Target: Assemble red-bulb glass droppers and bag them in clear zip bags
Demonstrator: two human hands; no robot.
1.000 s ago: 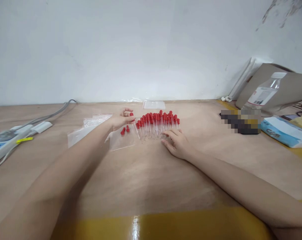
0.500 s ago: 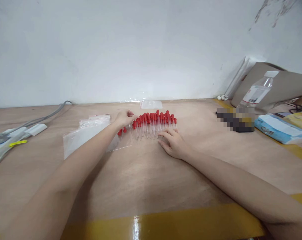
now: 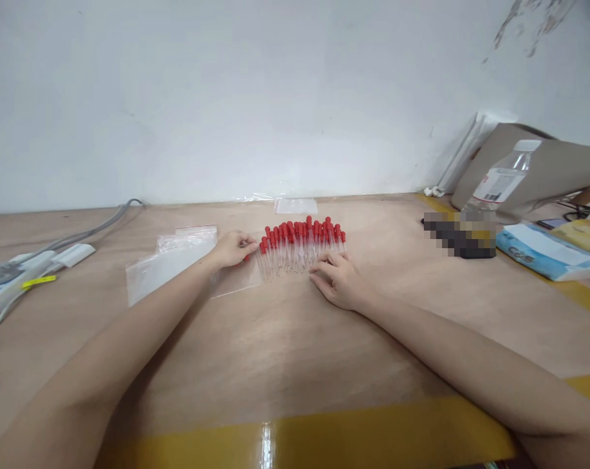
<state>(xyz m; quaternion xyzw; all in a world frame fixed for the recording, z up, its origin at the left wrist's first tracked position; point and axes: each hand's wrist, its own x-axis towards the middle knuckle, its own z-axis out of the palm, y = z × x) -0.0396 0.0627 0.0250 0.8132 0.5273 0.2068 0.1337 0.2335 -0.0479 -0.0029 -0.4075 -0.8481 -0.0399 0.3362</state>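
Note:
A fan-shaped row of glass droppers with red rubber bulbs (image 3: 299, 229) lies on the table, bulbs toward the wall and thin tips toward me. At the row's left end is my left hand (image 3: 234, 249), its thumb and fingers drawn together by the outermost bulbs. Whatever is between those fingertips is hidden. Below them, a bit of a red bulb (image 3: 246, 258) shows, mostly covered by the hand. My right hand (image 3: 338, 281) rests at the tips of the droppers on the right, fingers loosely bent and apart, holding nothing.
Clear zip bags (image 3: 172, 260) lie left, under my left forearm; another small bag (image 3: 296, 206) is by the wall. A power strip (image 3: 12, 283) with cables sits far left. To the right are a blurred black object (image 3: 475, 253), a tissue pack (image 3: 551, 253), a water bottle (image 3: 503, 179) and a grey bag (image 3: 559, 156).
My left hand has come down and slightly left, now covering most of the two loose red bulbs that showed beside the row. My right hand stays in place.

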